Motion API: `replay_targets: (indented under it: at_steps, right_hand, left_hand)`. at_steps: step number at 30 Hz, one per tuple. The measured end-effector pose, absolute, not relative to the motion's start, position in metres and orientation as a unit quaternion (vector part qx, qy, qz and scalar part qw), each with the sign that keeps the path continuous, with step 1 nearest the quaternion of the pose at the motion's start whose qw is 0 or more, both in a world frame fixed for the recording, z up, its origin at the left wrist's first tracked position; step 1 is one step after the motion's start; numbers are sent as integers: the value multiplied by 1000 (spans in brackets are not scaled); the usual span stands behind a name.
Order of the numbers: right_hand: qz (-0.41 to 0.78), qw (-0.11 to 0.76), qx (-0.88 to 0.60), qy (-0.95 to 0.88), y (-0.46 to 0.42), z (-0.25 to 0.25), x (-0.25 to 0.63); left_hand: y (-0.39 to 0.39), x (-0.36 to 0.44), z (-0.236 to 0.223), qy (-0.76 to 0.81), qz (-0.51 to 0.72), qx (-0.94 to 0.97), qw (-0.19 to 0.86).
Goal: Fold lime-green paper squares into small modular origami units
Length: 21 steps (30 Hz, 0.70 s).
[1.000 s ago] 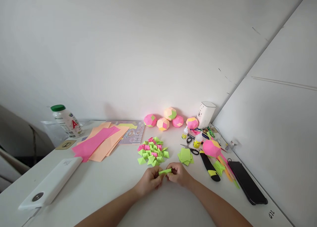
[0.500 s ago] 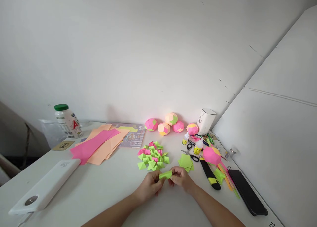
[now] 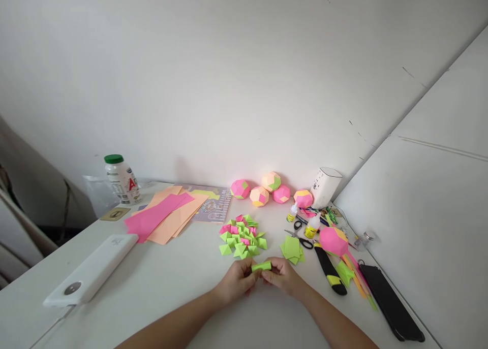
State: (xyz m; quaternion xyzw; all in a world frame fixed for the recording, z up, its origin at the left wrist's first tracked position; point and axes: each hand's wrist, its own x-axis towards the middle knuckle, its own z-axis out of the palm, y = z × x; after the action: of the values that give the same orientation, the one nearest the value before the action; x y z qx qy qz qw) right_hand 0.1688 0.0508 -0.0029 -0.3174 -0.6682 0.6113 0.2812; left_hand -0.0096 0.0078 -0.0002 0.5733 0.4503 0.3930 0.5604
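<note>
A small folded strip of green paper (image 3: 261,266) is pinched between my two hands, low over the near part of the table. My left hand (image 3: 237,281) grips its left end with thumb and fingers. At the right end, my right hand (image 3: 284,278) holds it the same way, the thumb below the strip. Just beyond my hands lies a pile of folded green and pink paper pieces (image 3: 241,241). A short stack of flat green paper squares (image 3: 292,248) rests beyond my right hand.
Scissors (image 3: 306,243), glue bottles (image 3: 312,225) and a utility knife (image 3: 330,270) lie on the right, near a black phone-like slab (image 3: 391,300). Paper balls (image 3: 259,196) line the wall. Left are pink and orange sheets (image 3: 156,214), a white power bank (image 3: 93,270) and a green-capped bottle (image 3: 122,181).
The green strip looks narrower and more folded over, and my hands are slightly closer together. The whole view has shifted, so the table's things appear further right.
</note>
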Motion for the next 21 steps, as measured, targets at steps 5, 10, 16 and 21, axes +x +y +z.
replay_targets:
  at_steps: [5,10,16,21]
  right_hand:
    - [608,283,-320,-670,52,-4,169]
    - [617,296,-330,-650,52,-4,169]
    - [633,319,-339,-619,51,2,168]
    - [639,344,-344,-597,53,1,168]
  left_hand:
    - [7,-10,-2,441,388,589,555]
    - [8,-9,-1,435,393,584,562]
    - [10,-10,-6,426,415,557,580]
    - [13,-11,-13,408,441,532,597]
